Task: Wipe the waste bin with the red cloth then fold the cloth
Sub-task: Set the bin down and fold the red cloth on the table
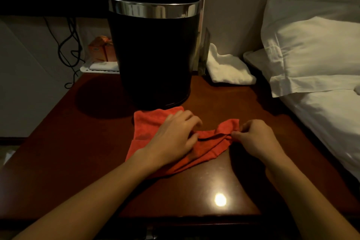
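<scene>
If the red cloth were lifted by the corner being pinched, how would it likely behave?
The red cloth would probably hang limp: it lies creased and bunched on the table. It looks thin, so likely light. The right hand pinches its edge while the left hand rests on it, suggesting it slides on the glossy wood.

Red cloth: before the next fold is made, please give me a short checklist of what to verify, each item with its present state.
1. The red cloth lies on the table, not on the waste bin: ok.
2. Left hand rests on the cloth to hold it down: ok.
3. Right hand has a pinch grip on the cloth's right end: ok.
4. Cloth lies flat and smooth: not ok, the right part is bunched and creased.
5. Bin stands clear of the cloth: cannot tell, the far edge lies right at its base.
6. Bin already wiped clean: cannot tell.
</scene>
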Demonstrator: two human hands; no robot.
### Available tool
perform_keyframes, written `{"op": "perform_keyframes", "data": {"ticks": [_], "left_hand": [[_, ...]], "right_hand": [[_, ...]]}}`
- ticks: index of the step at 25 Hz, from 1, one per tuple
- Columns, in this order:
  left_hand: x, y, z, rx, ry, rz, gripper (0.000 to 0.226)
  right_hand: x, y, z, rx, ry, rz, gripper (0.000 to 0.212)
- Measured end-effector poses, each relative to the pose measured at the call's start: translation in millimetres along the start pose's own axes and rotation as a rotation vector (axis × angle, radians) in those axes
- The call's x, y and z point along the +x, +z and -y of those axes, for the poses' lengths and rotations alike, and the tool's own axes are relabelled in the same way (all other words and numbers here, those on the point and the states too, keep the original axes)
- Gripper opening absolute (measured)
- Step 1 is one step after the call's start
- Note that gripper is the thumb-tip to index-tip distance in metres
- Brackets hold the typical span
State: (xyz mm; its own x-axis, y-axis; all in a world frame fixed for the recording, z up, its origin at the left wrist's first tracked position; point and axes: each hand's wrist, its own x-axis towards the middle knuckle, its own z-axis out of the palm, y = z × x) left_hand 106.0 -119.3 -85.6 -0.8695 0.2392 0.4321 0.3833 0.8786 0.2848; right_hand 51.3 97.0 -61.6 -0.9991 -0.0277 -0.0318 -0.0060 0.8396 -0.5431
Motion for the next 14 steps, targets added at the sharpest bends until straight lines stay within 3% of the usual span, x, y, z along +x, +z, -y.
{"op": "perform_keyframes", "data": {"ticks": [3,5,7,10,12,14], "left_hand": [[14,9,-15,-0.051,0.073,0.121,0.042],[27,16,-21,-0.231,0.024,0.135,0.047],[40,19,-23,-0.467,-0.034,0.138,0.042],[55,14,-16,-0.639,-0.106,0.2,0.017],[64,12,-9,-0.71,-0.165,0.272,0.006],[71,18,-6,-0.546,-0.205,0.309,0.007]], "right_hand": [[-2,-5,-3,0.155,0.008,-0.01,0.018],[-7,-13,0,0.377,0.041,-0.018,0.016],[-14,-27,0,0.637,0.075,-0.018,0.016],[-27,-52,-4,0.853,0.097,0.017,0.018],[-31,-53,-11,0.903,0.129,0.084,0.017],[-31,-44,-24,0.718,0.138,0.11,0.023]]}}
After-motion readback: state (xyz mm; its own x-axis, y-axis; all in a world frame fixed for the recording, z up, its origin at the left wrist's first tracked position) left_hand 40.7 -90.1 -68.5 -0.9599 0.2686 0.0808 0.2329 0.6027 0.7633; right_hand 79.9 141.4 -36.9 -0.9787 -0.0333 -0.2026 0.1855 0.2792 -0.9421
